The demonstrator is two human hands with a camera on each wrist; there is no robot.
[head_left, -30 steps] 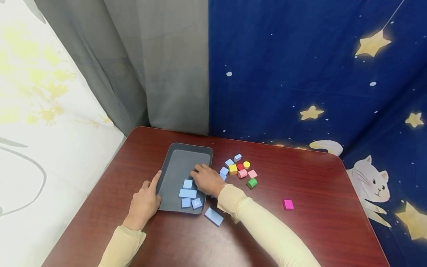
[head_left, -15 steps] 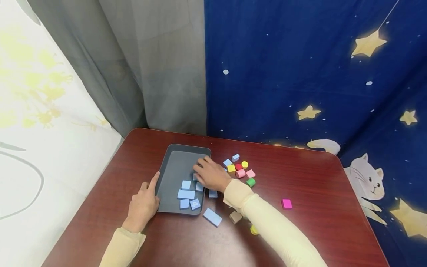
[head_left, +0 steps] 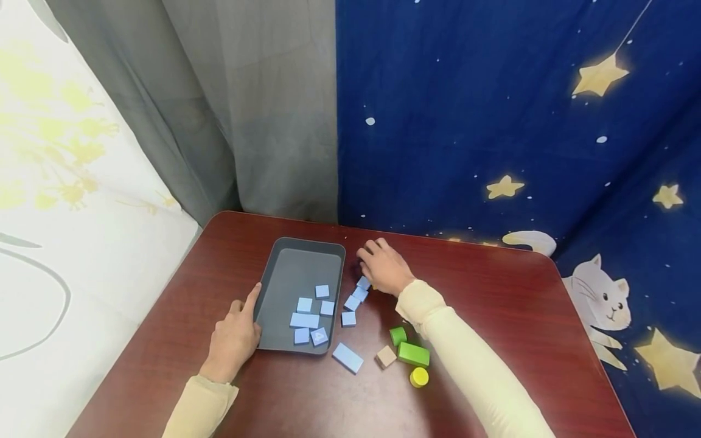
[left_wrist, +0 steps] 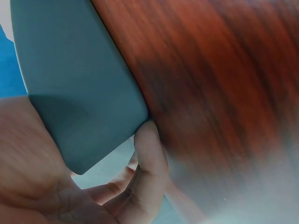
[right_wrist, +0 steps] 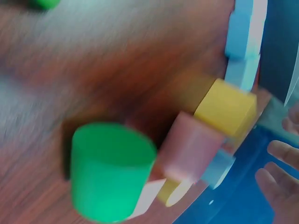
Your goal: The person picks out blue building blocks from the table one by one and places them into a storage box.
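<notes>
My left hand (head_left: pixel 232 337) holds the left side of the dark grey tray (head_left: pixel 287 261); in the left wrist view a fingertip (left_wrist: pixel 149 133) touches the tray's edge. Several light blue blocks (head_left: pixel 304 320) lie in the near part of the tray, one marked with a 4. My right hand (head_left: pixel 387 267) is over the far blocks, just right of the tray. In the right wrist view its fingers (right_wrist: pixel 280 182) are apart, with no block seen between them. Near it are a yellow block (right_wrist: pixel 224 109), a pink cylinder (right_wrist: pixel 189 147) and a green cylinder (right_wrist: pixel 112 172).
A row of light blue blocks (head_left: pixel 352 302) runs along the tray's right side. Closer to the front lie a long blue block (head_left: pixel 347 358), a wooden block (head_left: pixel 386 357), a green block (head_left: pixel 413 354), a green cylinder (head_left: pixel 398 335) and a yellow cylinder (head_left: pixel 419 377). Curtains hang behind the table (head_left: pixel 493 292).
My right hand has left the tray and moved right to the far blocks. Another blue block now shows in the tray. My left hand stays on the tray.
</notes>
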